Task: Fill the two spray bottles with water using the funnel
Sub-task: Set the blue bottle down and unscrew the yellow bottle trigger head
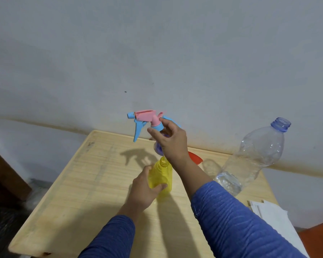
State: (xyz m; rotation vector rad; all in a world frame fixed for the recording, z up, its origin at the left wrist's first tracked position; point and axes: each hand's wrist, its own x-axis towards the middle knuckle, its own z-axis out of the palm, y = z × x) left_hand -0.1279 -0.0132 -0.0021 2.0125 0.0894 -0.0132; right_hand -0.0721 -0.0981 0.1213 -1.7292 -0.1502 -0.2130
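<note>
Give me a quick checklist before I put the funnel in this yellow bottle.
1. Yellow bottle neck open: ok, spray head is off and lifted clear.
2. Bottle steadied: ok, left hand grips it upright on the table.
3. Right hand free for the funnel: not ok, it holds the spray head.
4. Funnel within reach: cannot tell, only a red piece shows behind the right arm.
5. Water ready: ok, the clear water bottle is uncapped with some water in it.
</note>
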